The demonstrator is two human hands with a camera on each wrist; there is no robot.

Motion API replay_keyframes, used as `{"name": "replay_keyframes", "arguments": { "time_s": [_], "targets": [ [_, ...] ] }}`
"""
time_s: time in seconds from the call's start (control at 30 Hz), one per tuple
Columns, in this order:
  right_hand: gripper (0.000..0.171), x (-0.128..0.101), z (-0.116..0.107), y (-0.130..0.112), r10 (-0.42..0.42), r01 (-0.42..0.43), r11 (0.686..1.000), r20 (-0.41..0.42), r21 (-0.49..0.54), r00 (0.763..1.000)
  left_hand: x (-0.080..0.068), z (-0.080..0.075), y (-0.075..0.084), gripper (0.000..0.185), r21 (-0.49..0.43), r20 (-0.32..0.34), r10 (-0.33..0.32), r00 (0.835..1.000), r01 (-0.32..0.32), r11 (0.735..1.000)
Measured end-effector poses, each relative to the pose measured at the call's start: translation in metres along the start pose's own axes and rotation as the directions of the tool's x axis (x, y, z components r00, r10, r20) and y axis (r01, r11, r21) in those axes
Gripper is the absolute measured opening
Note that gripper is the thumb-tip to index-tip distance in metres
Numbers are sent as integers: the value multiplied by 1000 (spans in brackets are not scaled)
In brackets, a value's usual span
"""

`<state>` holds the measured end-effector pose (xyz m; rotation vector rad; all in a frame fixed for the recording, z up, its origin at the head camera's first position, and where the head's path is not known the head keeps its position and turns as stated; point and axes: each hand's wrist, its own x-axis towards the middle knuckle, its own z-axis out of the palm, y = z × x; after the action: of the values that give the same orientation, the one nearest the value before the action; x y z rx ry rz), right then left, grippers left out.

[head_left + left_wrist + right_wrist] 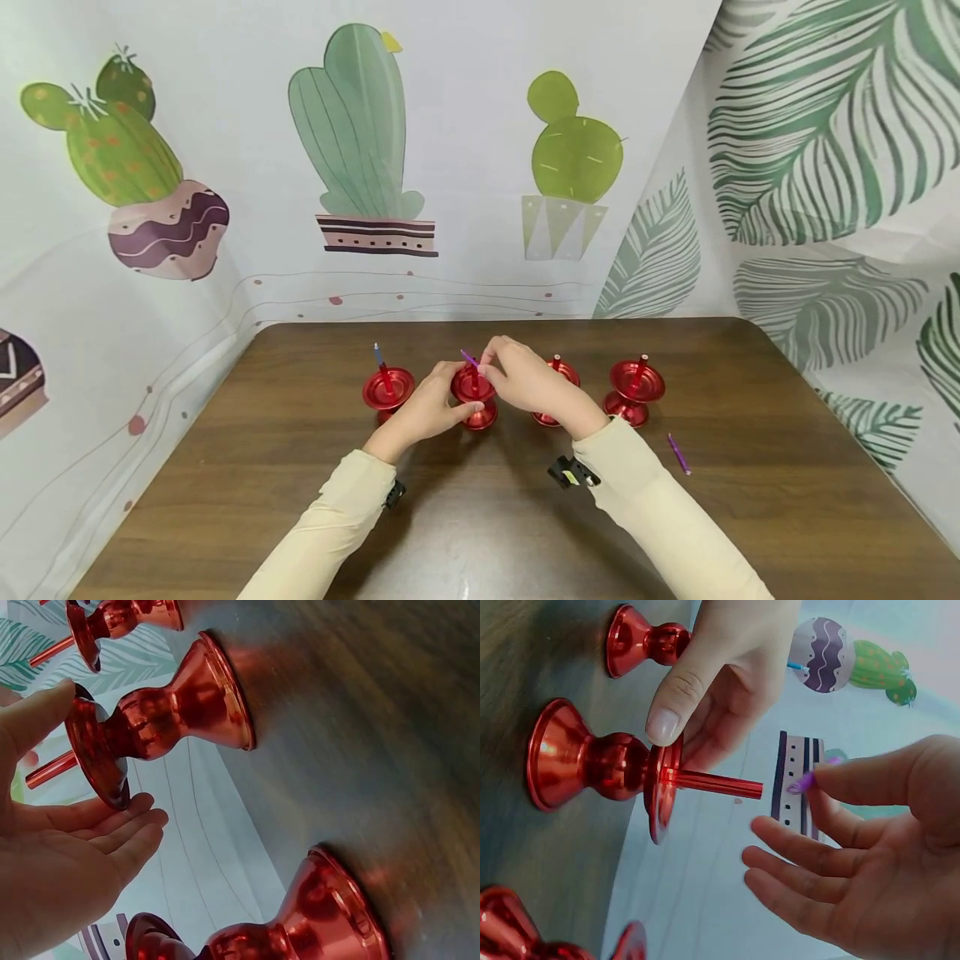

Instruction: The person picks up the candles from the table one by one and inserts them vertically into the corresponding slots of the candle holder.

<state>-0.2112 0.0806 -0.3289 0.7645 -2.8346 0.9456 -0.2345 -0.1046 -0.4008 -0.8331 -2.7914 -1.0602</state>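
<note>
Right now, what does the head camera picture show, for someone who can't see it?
Two hands work at a red candle holder: the left hand steadies it, the right hand pinches a purple candle above it. Three more holders stand alongside.

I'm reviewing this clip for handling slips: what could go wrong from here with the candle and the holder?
1. The right hand pinches the thin purple candle only at its end, off the holder's red tube; it could miss the opening or bend.
2. The left hand touches only the rim of the red candle holder, so a sideways push might tip it.
3. The neighbouring holder sits under the right wrist and could get knocked.
</note>
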Motion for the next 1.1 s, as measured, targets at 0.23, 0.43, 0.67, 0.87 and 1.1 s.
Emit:
{"name": "replay_keyframes", "arguments": {
  "time_s": [0.23, 0.43, 0.67, 0.87, 1.1],
  "targets": [
    [14, 18, 11, 9, 115, -90, 967, -96, 239, 989, 1, 1, 0, 68, 4, 1, 2, 1000, -2, 1000],
    [16, 27, 26, 16, 193, -99, 890, -171, 446, 966, 1, 2, -1, 67, 3, -1, -6, 1000, 6, 1000],
    [12, 29, 42, 21, 205, -47, 834, -230, 549, 951, 1, 1, -2, 69, 7, 1, -14, 1000, 14, 1000],
    [6, 28, 50, 25, 161, 9, 863, -292, 505, 943, 1, 1, -1, 70, 9, 3, -22, 1000, 22, 1000],
    [11, 24, 60, 32, 56, 121, 888, -366, 444, 929, 1, 2, -2, 69, 12, -6, -3, 1000, 3, 1000]
  ]
}}
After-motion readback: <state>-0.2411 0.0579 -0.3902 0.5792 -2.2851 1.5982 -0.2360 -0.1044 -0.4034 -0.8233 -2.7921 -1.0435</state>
